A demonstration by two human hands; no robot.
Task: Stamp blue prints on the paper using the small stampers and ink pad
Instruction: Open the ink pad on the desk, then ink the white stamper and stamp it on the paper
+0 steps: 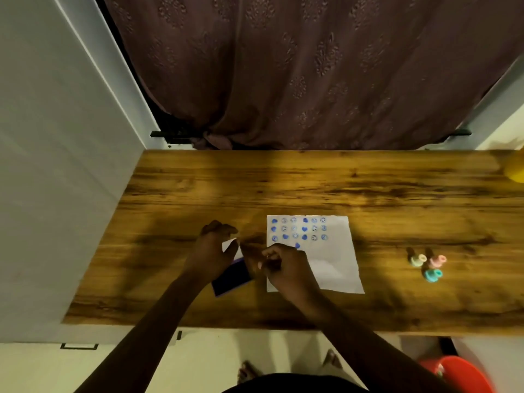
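A white paper (331, 262) lies on the wooden table (312, 182), with rows of blue prints (299, 228) along its top and one lone print below them. A dark blue ink pad (231, 277) sits left of the paper, its white lid (230, 245) raised at the far end. My left hand (211, 249) curls around that lid. My right hand (285, 266) hovers at the paper's left edge beside the pad, its fingers pinched on what looks like a small stamper, blurred and mostly hidden. Three more stampers stand to the right: cream (417, 260), pink (438, 260) and teal (432, 275).
A dark patterned curtain (312, 66) hangs behind the table and a white wall (56, 165) runs along the left. A yellow object (516, 170) sits at the far right edge. A red tub (459, 373) and my feet are on the floor below.
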